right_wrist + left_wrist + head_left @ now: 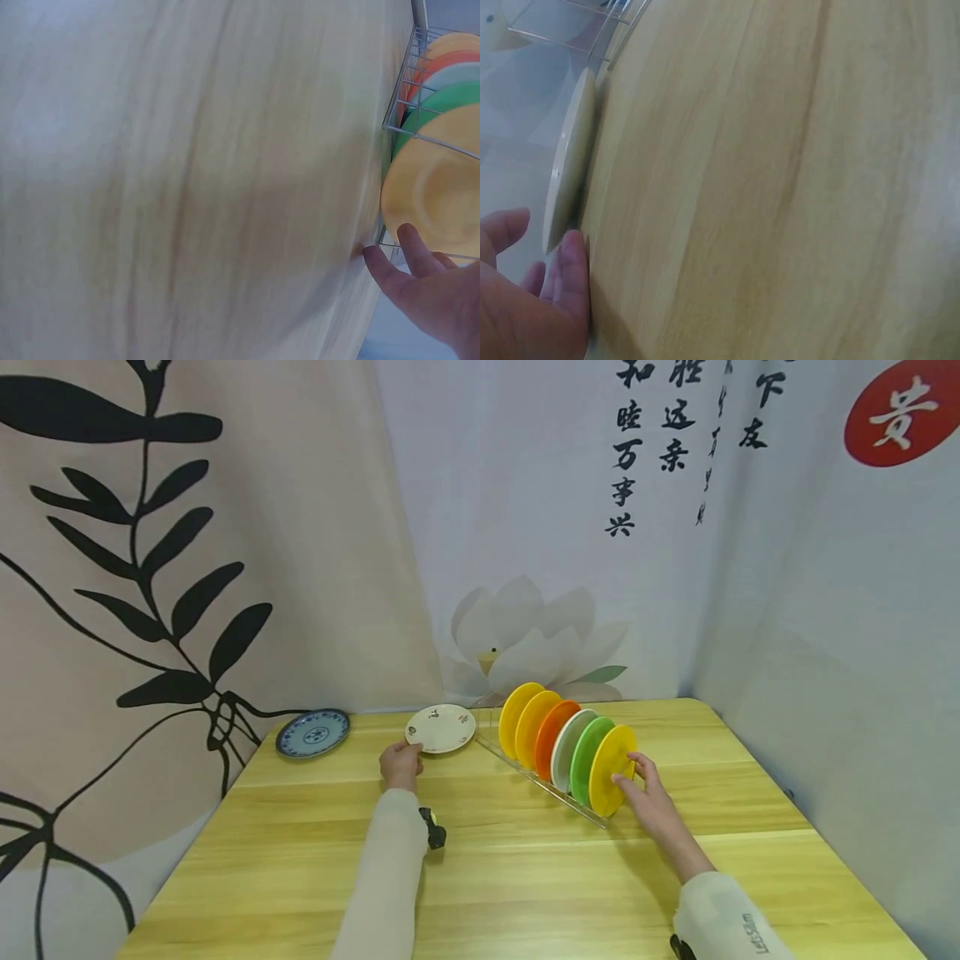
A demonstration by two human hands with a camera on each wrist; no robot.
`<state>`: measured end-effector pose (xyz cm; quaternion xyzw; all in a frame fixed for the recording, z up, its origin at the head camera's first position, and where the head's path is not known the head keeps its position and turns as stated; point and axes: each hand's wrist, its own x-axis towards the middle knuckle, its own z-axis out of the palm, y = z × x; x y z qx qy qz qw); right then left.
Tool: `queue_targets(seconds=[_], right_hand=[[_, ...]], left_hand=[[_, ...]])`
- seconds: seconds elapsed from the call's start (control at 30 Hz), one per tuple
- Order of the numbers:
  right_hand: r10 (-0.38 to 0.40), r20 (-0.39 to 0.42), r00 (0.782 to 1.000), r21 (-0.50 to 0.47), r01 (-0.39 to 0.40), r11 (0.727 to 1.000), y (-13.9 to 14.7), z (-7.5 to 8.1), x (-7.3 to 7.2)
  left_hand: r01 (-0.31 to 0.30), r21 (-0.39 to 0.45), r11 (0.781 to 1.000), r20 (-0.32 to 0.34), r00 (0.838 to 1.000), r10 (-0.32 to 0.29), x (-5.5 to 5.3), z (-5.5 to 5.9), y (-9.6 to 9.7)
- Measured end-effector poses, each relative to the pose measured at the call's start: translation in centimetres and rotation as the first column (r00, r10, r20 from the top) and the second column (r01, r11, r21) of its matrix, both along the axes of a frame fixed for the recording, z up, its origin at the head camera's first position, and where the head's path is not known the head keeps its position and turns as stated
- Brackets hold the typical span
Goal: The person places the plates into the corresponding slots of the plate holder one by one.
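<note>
My left hand [401, 766] is at the near left edge of a white plate [441, 728] with small dark motifs, at the back of the table. In the left wrist view the thumb stands apart from this plate's rim, while the fingertips [571, 251] meet its underside. My right hand [654, 797] reaches to a yellow plate [611, 770], the front one in a wire rack [588, 815]. Its thumb and fingers are spread about the rim. In the right wrist view a fingertip [409, 232] overlaps the plate's face; firm contact is unclear.
Behind the front plate stand a green plate [581, 777], a white plate [561, 762], an orange-red plate [546, 747] and more yellow ones. A blue patterned plate [312, 733] lies at the table's back left. Printed curtains [360, 527] border the wooden table [525, 893].
</note>
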<state>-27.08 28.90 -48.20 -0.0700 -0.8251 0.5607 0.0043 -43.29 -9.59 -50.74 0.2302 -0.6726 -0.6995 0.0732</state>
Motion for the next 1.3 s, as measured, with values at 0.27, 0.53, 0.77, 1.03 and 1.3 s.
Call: queue_targets(seconds=[0.27,0.53,0.77,1.03,1.3], right_hand=[[-0.021,-0.010,1.000,0.011,0.021,1.000,-0.1,0.1,0.0],[-0.031,-0.003,0.999,0.004,0.031,0.999,-0.1,0.1,0.1],[-0.022,-0.005,1.000,-0.007,0.022,1.000,-0.2,0.1,0.2],[-0.019,-0.005,1.000,-0.009,0.019,1.000,-0.7,0.3,0.3],[-0.030,0.008,1.000,0.022,0.030,0.999,-0.5,0.3,0.1]], left_hand=[[-0.001,-0.124,0.992,0.041,0.999,0.006,-0.5,0.0,0.4],[-0.013,-0.209,0.978,0.078,0.997,0.029,-0.8,0.5,0.8],[-0.046,-0.276,0.960,0.102,0.992,0.077,-1.7,0.0,0.9],[-0.031,-0.295,0.955,0.138,0.988,0.075,-1.5,0.6,0.2],[-0.044,-0.214,0.976,0.138,0.988,0.075,0.2,1.9,0.2]])
